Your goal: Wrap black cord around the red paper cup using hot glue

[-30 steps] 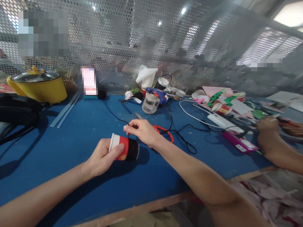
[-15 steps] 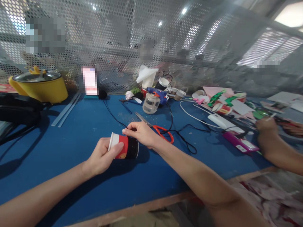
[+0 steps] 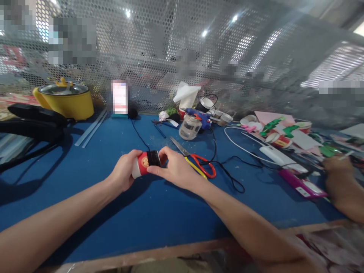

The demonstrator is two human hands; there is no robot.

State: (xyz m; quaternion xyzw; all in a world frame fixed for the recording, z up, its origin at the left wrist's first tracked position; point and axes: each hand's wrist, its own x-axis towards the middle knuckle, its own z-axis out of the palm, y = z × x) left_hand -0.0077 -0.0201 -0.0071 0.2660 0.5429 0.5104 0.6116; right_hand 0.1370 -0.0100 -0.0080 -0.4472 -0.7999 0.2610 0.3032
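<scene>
A red and white paper cup [image 3: 143, 163] lies sideways above the table, with gold print facing up. Black cord [image 3: 153, 157] is wound in a band around its base end. My left hand [image 3: 122, 172] is closed around the cup's white rim end. At the other end my right hand [image 3: 178, 167] grips the wrapped base, thumb on the near side and fingers at the far side. A strand of black cord [image 3: 139, 132] runs from the cup back to a black yarn ball [image 3: 132, 113]. Scissors [image 3: 185, 152] with red and yellow handles lie just beyond my right hand.
Behind stand a clear plastic jar [image 3: 189, 129], a blue glue gun [image 3: 198, 116] and a lit phone [image 3: 120, 98]. A yellow pot [image 3: 68, 102] is at the left. Cables, a purple device [image 3: 301, 185], paper scraps and another person's hand [image 3: 338, 170] occupy the right.
My right hand has gone from pinching the cord above the cup to gripping its wrapped base. The cup has turned, bringing its gold print upward. The camera view has shifted slightly left.
</scene>
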